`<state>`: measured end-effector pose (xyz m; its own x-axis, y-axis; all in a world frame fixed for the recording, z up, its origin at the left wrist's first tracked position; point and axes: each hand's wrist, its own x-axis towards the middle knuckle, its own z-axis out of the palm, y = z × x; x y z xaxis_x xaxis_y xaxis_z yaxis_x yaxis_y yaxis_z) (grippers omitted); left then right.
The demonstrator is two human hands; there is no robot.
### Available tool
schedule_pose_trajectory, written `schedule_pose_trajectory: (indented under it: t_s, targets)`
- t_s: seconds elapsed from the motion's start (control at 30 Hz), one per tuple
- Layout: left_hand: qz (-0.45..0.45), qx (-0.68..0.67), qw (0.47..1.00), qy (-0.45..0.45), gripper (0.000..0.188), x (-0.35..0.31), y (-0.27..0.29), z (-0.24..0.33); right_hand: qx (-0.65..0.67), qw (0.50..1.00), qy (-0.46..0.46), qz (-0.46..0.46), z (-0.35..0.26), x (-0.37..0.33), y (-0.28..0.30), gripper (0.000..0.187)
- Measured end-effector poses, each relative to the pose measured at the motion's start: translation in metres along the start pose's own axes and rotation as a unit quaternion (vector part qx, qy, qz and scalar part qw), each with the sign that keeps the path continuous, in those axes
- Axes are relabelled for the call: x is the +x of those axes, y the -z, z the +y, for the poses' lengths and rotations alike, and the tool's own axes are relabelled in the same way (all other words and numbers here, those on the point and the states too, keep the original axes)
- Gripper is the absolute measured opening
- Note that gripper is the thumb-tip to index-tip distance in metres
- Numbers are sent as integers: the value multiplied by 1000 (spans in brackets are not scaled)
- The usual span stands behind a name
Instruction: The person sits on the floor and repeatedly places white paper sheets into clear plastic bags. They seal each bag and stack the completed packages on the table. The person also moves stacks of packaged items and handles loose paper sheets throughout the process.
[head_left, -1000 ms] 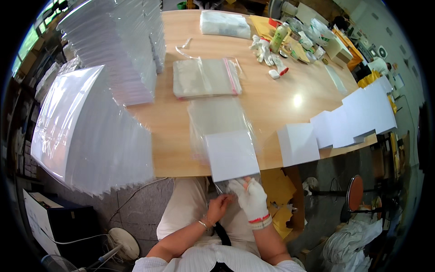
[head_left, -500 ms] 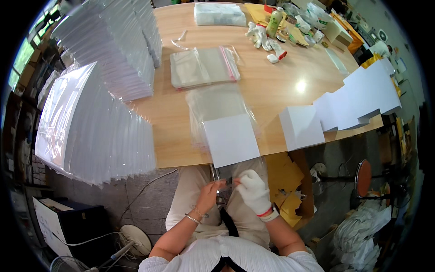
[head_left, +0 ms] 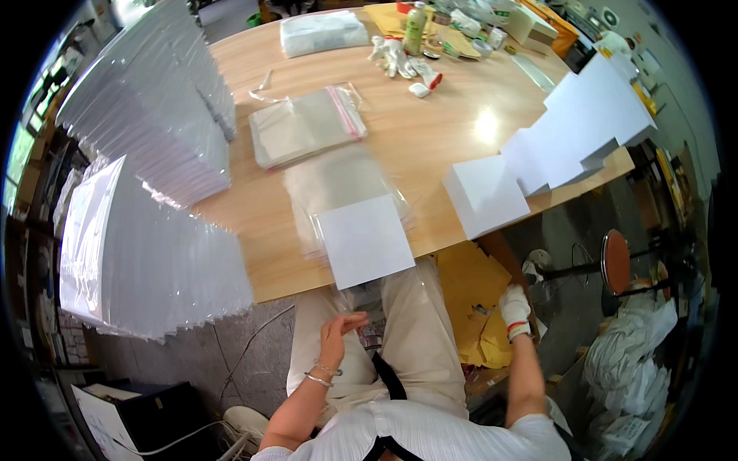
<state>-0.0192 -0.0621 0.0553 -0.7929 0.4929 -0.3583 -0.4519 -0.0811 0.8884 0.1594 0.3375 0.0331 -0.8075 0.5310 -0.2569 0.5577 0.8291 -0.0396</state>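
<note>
White wrapped stacks (head_left: 165,265): clear-covered, on the left of the counter (head_left: 430,142); apparently the finished portion.
Left hand (head_left: 338,338): bare, fingers extended, nothing visibly held; near the front edge.
White sheet (head_left: 365,244): over clear bags (head_left: 338,178), overhanging that edge; insertion unclear.
Right hand (head_left: 516,311): gloved, beside yellow paper (head_left: 470,303); closure and grip indeterminable.
Uncovered white stacks (head_left: 552,146): right; apparently remaining.

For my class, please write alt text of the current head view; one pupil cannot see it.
A person's bare left hand hangs above beige trousers, and the white-gloved right hand is by a box with yellow paper. On the wooden table, a white sheet lies over clear plastic bags, between plastic-wrapped stacks at left and white stacks at right.
</note>
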Motion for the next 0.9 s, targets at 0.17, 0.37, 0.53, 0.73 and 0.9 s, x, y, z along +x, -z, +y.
schedule_pose_trajectory:
  t_s: [0.17, 0.37, 0.53, 0.73, 0.9]
  targets:
    - [192, 511, 747, -379, 21, 16, 14, 22, 148, 949, 228, 161, -98, 11, 42, 38]
    - [-80, 596, 604, -523, 24, 43, 29, 64, 166, 747, 593, 251, -188, 66, 98, 12]
    - [-97, 488, 735, -461, 11, 47, 37, 62, 305, 811, 493, 78, -178, 72, 106, 6]
    - [103, 317, 939, -88, 19, 55, 5, 64, 322, 919, 195, 114, -221, 70, 100, 24]
    - [122, 307, 943, -38, 20, 62, 8, 62, 195, 944, 138, 226, -233, 60, 90, 22]
